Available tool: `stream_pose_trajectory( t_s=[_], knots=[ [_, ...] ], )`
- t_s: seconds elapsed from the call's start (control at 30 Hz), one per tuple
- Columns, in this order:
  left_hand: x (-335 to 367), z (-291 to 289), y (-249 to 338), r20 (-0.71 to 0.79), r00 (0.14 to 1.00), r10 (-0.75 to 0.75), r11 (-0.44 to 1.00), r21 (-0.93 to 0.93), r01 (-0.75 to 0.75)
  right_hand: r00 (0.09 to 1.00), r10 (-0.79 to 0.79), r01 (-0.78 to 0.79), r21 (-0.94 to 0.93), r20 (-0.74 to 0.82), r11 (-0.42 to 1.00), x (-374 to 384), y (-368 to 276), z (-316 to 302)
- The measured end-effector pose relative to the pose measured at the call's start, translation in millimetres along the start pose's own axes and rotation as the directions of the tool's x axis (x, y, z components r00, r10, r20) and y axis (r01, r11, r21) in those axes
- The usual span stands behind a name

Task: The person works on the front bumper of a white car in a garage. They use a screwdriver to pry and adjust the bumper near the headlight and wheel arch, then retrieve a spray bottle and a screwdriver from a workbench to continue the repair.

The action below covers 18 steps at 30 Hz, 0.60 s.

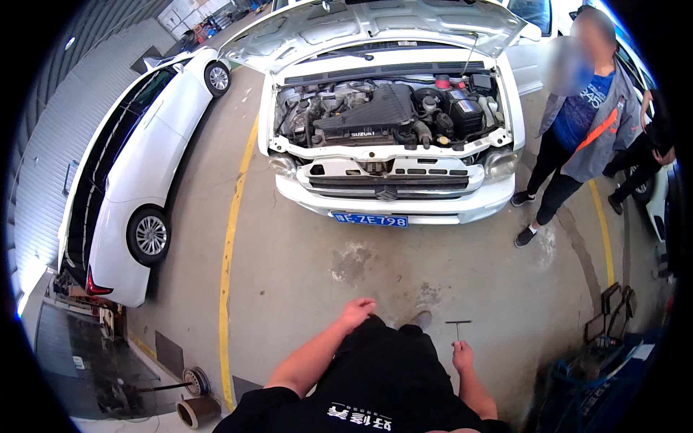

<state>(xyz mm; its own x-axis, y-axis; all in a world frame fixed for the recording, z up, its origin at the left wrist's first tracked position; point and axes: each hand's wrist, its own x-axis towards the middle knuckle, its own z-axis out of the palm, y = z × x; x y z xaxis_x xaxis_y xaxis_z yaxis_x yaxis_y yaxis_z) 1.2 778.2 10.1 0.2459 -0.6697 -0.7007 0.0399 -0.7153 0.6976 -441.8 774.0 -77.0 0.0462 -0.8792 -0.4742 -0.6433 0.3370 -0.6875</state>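
My right hand (pixel 463 356) is closed around the shaft of a thin T-handle wrench (pixel 458 330), its dark crossbar pointing away from me toward the car. Held out over the floor at my front, my left hand (pixel 357 312) has nothing visible in it, its fingers loosely extended. Ahead of me stands a white car (pixel 310 191) with its hood (pixel 375 25) propped up. The engine bay (pixel 364 108) is exposed, showing a black engine cover, a battery and hoses. Neither hand touches the car.
A person (pixel 588 108) in a grey jacket stands by the car's front right corner, another person (pixel 653 137) beyond. A white sedan (pixel 151 173) is parked at left. Yellow lines (pixel 232 238) mark the floor. At lower right sits a dark cart (pixel 595 382); a rusty drum (pixel 196 411) stands lower left.
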Motion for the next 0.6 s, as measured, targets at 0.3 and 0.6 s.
stream_pose_trajectory(
  t_s=[0.3,0.6],
  knots=[
    [37,91,123,0.534,0.841,-0.090,0.992,-0.023,0.121,0.970,-0.229,0.218,0.118,0.087,0.969,86,-211,-36],
    [160,66,262,0.777,0.620,0.109,0.799,-0.440,0.410,0.885,-0.465,0.465,0.014,-0.030,0.885,173,-349,-25]
  ],
)
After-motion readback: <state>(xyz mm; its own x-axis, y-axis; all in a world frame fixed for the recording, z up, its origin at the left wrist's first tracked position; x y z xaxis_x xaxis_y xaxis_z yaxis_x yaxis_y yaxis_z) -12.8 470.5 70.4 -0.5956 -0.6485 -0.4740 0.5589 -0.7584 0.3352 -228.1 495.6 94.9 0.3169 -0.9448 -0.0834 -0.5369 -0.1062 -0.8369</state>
